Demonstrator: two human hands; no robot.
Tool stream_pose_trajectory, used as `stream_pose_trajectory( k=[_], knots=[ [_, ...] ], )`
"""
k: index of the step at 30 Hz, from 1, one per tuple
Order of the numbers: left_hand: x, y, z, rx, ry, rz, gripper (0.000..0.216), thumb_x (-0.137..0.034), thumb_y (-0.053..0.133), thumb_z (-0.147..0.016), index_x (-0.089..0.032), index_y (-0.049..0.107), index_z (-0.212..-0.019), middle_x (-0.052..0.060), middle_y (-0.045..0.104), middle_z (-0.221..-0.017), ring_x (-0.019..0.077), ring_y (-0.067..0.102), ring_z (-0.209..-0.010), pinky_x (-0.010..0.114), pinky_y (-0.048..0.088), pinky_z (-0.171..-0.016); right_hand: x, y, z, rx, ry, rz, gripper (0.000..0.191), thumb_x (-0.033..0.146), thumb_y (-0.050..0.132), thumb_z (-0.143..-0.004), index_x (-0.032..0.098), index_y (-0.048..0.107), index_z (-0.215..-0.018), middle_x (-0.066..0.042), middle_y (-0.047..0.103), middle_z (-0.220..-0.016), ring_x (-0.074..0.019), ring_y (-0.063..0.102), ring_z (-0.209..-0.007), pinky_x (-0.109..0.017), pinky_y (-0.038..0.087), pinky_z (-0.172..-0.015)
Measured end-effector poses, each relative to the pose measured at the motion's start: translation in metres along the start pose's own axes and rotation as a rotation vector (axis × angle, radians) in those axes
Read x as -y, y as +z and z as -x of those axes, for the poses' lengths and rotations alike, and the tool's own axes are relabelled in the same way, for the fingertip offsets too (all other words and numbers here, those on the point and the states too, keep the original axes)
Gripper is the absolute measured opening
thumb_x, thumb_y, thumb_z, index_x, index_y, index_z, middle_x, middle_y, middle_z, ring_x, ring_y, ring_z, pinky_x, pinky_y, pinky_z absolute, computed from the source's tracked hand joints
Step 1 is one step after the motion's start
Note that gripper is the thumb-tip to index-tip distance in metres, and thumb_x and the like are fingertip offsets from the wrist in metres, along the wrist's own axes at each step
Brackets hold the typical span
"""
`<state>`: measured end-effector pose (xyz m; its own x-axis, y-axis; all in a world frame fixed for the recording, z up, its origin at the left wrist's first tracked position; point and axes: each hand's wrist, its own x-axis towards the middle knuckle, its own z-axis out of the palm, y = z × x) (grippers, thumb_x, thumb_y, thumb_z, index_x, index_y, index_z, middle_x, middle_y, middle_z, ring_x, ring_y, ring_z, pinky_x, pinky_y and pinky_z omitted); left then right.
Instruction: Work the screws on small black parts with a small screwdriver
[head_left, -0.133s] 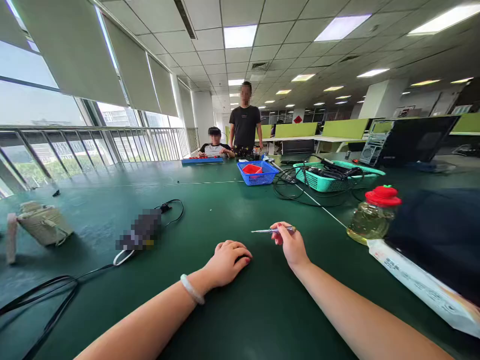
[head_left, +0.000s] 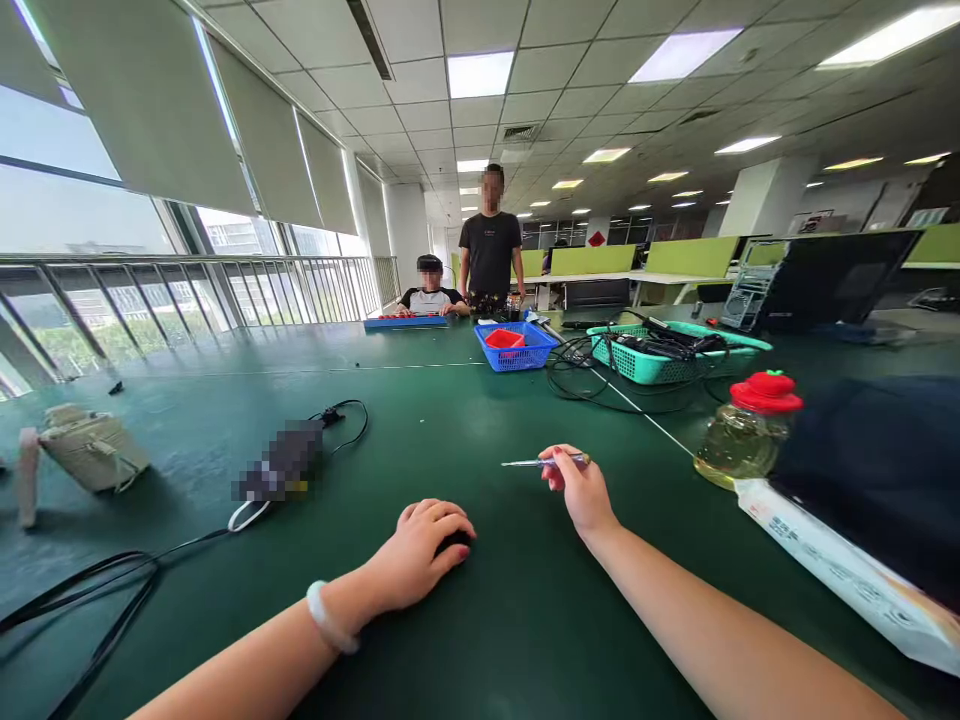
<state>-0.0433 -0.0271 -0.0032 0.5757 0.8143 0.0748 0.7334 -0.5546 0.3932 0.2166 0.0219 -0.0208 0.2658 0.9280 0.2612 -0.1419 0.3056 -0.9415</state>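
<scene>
My right hand (head_left: 579, 492) holds a thin screwdriver (head_left: 534, 462) just above the table, its slim metal shaft pointing left and its handle pinched between thumb and fingers. To the left and nearer me, my left hand (head_left: 420, 553) lies palm down on the dark green table (head_left: 510, 640). Its fingers are loosely bent and the thumb stands apart; a dark gap shows beneath the palm, and I see nothing held there. A pale bracelet (head_left: 330, 618) circles the left wrist.
A jar with a red lid (head_left: 742, 440) and a white packet (head_left: 840, 570) stand right. Left lie a beige pouch (head_left: 94, 447), a blurred dark device (head_left: 281, 462) and black cables (head_left: 112, 570). Farther off: a blue basket (head_left: 521, 352), a teal basket (head_left: 645, 365) and two people.
My left hand has slid left and toward me across the table. My right hand and the screwdriver have hardly moved. The seated person's hand has shifted slightly.
</scene>
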Motion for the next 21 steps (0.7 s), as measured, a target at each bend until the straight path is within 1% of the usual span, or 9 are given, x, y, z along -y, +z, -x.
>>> stream_pose_trajectory(
  k=[2,4,6,8,11,13,15,18,21],
  knots=[
    [0.018,-0.007,0.028,-0.030,-0.047,-0.044,0.022,-0.031,0.051,-0.094,-0.029,0.067,-0.110,0.004,0.065,-0.128,0.0241,0.053,-0.124,0.048,0.038,-0.112,-0.001,0.000,0.000,0.011,-0.006,0.002,0.040,0.057,0.068,-0.072,0.018,0.069,-0.071,-0.001,0.059,-0.056,-0.0124,0.048,-0.050,-0.027,0.040,-0.049],
    [0.043,-0.015,0.058,-0.080,-0.092,-0.098,0.024,-0.033,0.049,-0.095,-0.030,0.067,-0.110,0.005,0.065,-0.128,0.0240,0.056,-0.122,0.046,0.042,-0.110,-0.002,0.000,0.000,0.027,-0.015,0.003,0.040,0.058,0.068,-0.073,0.018,0.069,-0.071,-0.001,0.059,-0.056,-0.0127,0.049,-0.050,-0.027,0.040,-0.049],
    [0.075,-0.025,0.088,-0.142,-0.157,-0.145,0.028,-0.037,0.047,-0.095,-0.031,0.068,-0.111,0.005,0.065,-0.130,0.0245,0.058,-0.121,0.043,0.046,-0.107,-0.003,0.000,0.000,0.043,-0.022,0.007,0.041,0.059,0.068,-0.074,0.018,0.069,-0.071,-0.001,0.059,-0.057,-0.0127,0.049,-0.050,-0.027,0.040,-0.048],
    [0.108,-0.036,0.116,-0.169,-0.232,-0.188,0.031,-0.044,0.047,-0.094,-0.032,0.069,-0.113,0.004,0.066,-0.130,0.0255,0.059,-0.121,0.042,0.048,-0.106,-0.003,0.000,0.000,0.060,-0.024,0.017,0.042,0.060,0.068,-0.075,0.018,0.070,-0.071,-0.001,0.059,-0.057,-0.0127,0.049,-0.050,-0.027,0.041,-0.048],
    [0.152,-0.053,0.149,-0.228,-0.352,-0.256,0.035,-0.052,0.053,-0.088,-0.031,0.072,-0.108,0.004,0.071,-0.123,0.0281,0.063,-0.119,0.042,0.048,-0.106,-0.003,0.000,0.000,0.080,-0.019,0.026,0.044,0.061,0.067,-0.075,0.018,0.069,-0.071,-0.001,0.059,-0.057,-0.0126,0.049,-0.051,-0.027,0.041,-0.049],
    [0.173,-0.064,0.163,-0.261,-0.425,-0.284,0.038,-0.055,0.056,-0.083,-0.031,0.074,-0.105,0.004,0.074,-0.117,0.0295,0.065,-0.115,0.041,0.049,-0.105,-0.003,0.000,0.000,0.086,-0.017,0.032,0.044,0.062,0.067,-0.075,0.018,0.069,-0.072,-0.001,0.059,-0.057,-0.0125,0.049,-0.051,-0.027,0.041,-0.049],
    [0.188,-0.074,0.173,-0.271,-0.489,-0.285,0.040,-0.056,0.057,-0.080,-0.030,0.075,-0.105,0.003,0.075,-0.115,0.0298,0.067,-0.112,0.040,0.051,-0.103,-0.004,0.000,-0.001,0.091,-0.014,0.037,0.044,0.061,0.067,-0.076,0.018,0.069,-0.072,-0.001,0.059,-0.058,-0.0122,0.049,-0.051,-0.027,0.041,-0.050],
    [0.201,-0.083,0.183,-0.292,-0.553,-0.257,0.047,-0.055,0.056,-0.078,-0.028,0.074,-0.111,0.004,0.075,-0.117,0.0293,0.068,-0.110,0.040,0.053,-0.100,-0.005,-0.001,-0.002,0.098,-0.011,0.039,0.044,0.061,0.067,-0.076,0.018,0.069,-0.072,-0.001,0.059,-0.058,-0.0117,0.048,-0.050,-0.026,0.040,-0.050],
    [0.212,-0.088,0.190,-0.355,-0.558,-0.271,0.052,-0.057,0.055,-0.076,-0.029,0.074,-0.115,0.003,0.075,-0.119,0.0296,0.069,-0.110,0.041,0.053,-0.100,-0.006,-0.001,-0.002,0.100,-0.009,0.043,0.044,0.061,0.066,-0.076,0.018,0.069,-0.072,-0.001,0.059,-0.057,-0.0118,0.048,-0.050,-0.027,0.039,-0.050]
  ],
)
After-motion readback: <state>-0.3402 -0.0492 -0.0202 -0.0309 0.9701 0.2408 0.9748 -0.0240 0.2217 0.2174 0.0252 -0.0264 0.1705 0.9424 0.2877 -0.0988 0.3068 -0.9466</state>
